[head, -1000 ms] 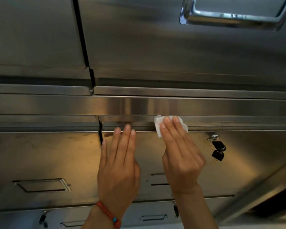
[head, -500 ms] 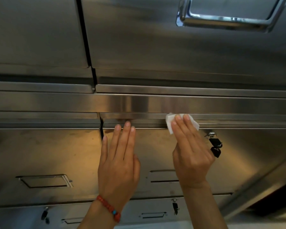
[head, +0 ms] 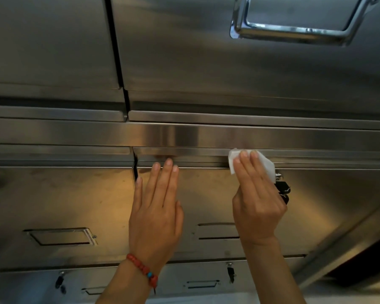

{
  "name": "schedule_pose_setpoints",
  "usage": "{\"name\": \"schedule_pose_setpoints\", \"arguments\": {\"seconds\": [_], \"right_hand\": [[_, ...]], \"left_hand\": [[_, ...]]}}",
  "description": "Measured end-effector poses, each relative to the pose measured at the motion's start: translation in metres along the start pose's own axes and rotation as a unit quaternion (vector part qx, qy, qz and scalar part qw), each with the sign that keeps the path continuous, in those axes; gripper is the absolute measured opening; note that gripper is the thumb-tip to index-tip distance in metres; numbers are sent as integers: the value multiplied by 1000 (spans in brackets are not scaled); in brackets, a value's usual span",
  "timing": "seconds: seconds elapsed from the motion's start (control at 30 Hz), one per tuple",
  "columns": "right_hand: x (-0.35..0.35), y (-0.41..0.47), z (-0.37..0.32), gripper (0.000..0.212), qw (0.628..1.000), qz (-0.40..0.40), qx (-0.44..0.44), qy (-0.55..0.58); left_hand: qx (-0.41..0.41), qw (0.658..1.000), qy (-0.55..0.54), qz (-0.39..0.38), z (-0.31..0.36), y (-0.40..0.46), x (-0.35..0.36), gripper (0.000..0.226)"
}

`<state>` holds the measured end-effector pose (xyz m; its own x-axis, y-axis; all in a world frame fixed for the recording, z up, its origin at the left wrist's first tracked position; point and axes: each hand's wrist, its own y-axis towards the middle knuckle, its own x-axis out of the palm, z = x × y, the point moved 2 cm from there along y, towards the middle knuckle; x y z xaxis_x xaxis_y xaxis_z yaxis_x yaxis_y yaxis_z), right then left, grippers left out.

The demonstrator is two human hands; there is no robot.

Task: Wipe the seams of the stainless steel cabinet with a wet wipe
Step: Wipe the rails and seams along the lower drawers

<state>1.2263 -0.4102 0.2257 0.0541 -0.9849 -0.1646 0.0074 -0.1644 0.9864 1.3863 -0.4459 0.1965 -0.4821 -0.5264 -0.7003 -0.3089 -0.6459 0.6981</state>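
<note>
A stainless steel cabinet (head: 206, 73) fills the view, with doors above and below a horizontal rail. My right hand (head: 256, 196) presses a white wet wipe (head: 264, 164) with straight fingers against the horizontal seam (head: 195, 151) at the top edge of the lower right door. My left hand (head: 156, 207) lies flat on that same door, fingers straight, fingertips near the seam beside the vertical gap (head: 135, 170) between the two lower doors. A red bead bracelet sits on my left wrist.
Black keys (head: 283, 189) hang from a lock just right of my right hand, partly hidden by it. A chrome handle (head: 294, 29) is on the upper right door. Recessed label frames (head: 62, 235) and further locks (head: 229, 274) sit lower down.
My right hand has slid the wipe to the right along the horizontal seam, reaching the hanging keys. My left hand has stayed flat on the door.
</note>
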Motion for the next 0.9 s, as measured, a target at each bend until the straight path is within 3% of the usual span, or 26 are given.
{"name": "schedule_pose_setpoints", "arguments": {"seconds": [0.17,0.37,0.5,0.73,0.9], "right_hand": [[0,3,-3,27,999,-14,-34,21],[-5,3,7,23,1000,-2,4,-5],[-1,5,1,21,1000,-4,-20,12],[-8,4,15,29,1000,-3,-5,-20],[0,3,1,23,999,-4,-32,23]], "left_hand": [[-2,1000,-2,6,3,1,-1,56],[-3,1000,-3,2,2,0,-2,56],[-6,1000,-2,3,3,1,-2,55],[-12,1000,-7,3,5,2,-3,55],[-12,1000,-7,4,5,2,-4,55]]}}
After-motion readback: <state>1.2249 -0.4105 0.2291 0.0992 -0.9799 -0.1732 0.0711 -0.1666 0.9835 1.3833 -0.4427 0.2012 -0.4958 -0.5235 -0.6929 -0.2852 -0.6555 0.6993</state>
